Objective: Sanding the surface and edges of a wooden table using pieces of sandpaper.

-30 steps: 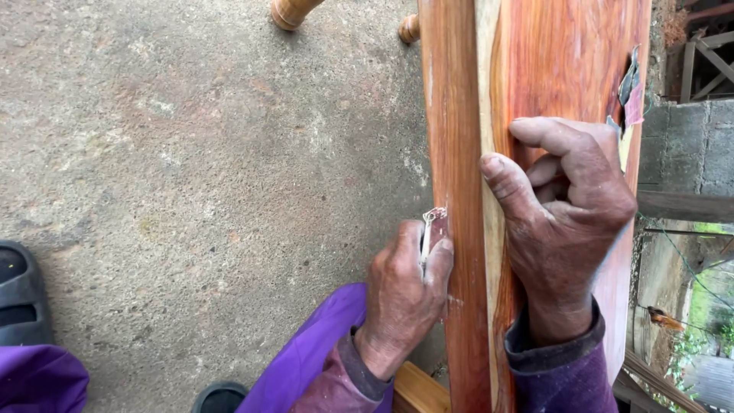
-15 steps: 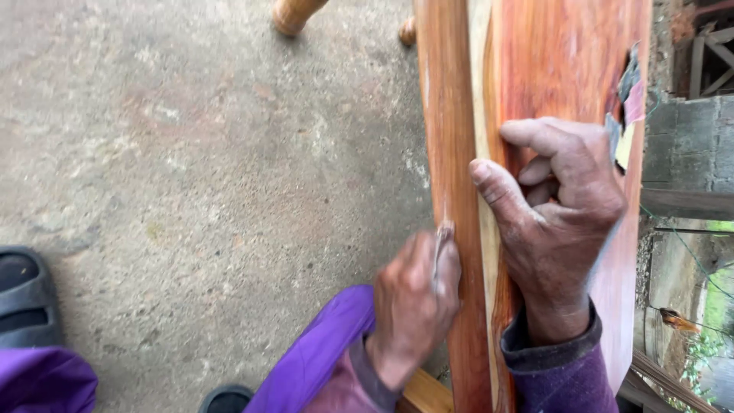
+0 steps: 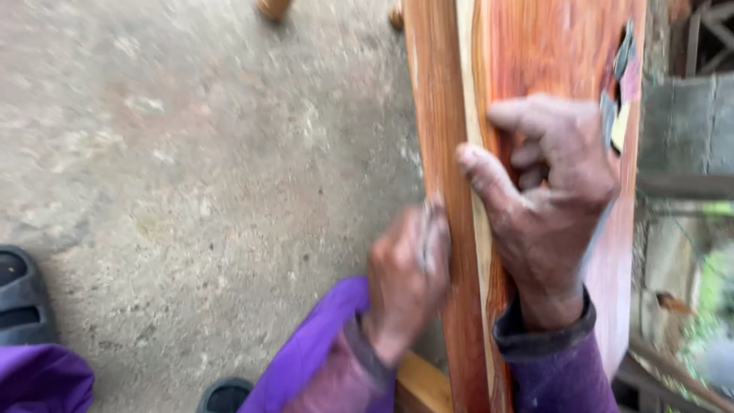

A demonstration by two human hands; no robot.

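Outdoor carpentry yard or open workshop. Rough, stained concrete floor [image 3: 191, 168]. Long reddish planed wooden board [image 3: 550, 61] with pale sapwood edge. Grey block wall [image 3: 684, 122] at right, timber frame [image 3: 707, 30] behind, greenery [image 3: 707, 306] beyond. Rubber sandal [image 3: 23, 294] on floor.

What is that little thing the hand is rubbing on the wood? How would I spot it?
Find the long reddish wooden plank above the grey concrete floor. On its left edge, the left hand pinches a small pale scrap, probably sandpaper. It is blurred, but far lighter than the red wood beside it.
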